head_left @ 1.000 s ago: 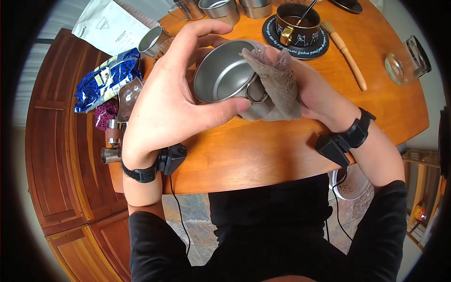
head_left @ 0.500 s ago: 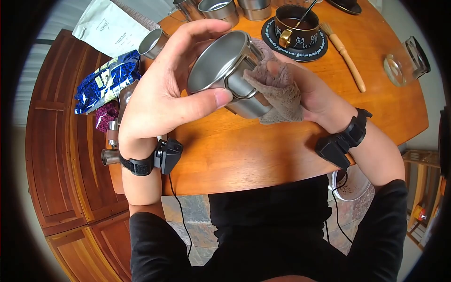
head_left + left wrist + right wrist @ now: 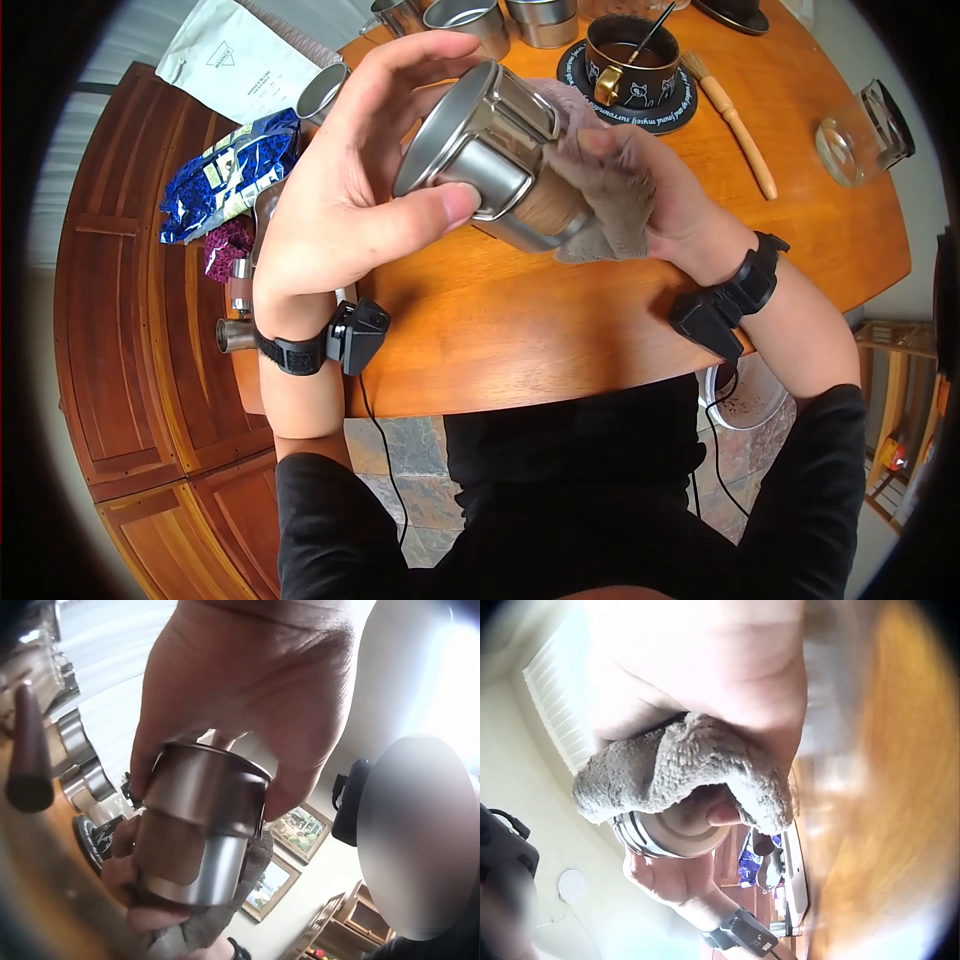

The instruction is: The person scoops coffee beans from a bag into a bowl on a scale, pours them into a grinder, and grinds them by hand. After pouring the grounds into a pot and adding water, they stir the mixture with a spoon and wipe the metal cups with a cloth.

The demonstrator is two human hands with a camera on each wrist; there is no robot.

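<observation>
A stainless steel cup [image 3: 490, 172] with folding wire handles and a brown band is held above the table, tilted with its mouth to the left. My left hand [image 3: 325, 195] grips its rim end, thumb on the near side and fingers around the far side. In my right hand [image 3: 682, 190] is a bunched grey-brown cloth [image 3: 622, 205], pressed to the cup's lower side and base. The left wrist view shows the cup [image 3: 199, 802] below the left hand. From the right wrist, the fluffy cloth [image 3: 697, 761] covers part of the base.
Several metal cups [image 3: 545, 25] stand at the back. A black cat-patterned mug [image 3: 650, 92] sits on a round coaster, with a wooden-handled brush [image 3: 740, 135] and a glass jar [image 3: 850, 150] to its right. Blue [image 3: 225, 180] and white bags [image 3: 235, 65] lie at left.
The cup has turned in my hands: its inside faced up before, and now its outer wall and handles show. The cloth has shifted slightly right along with the base.
</observation>
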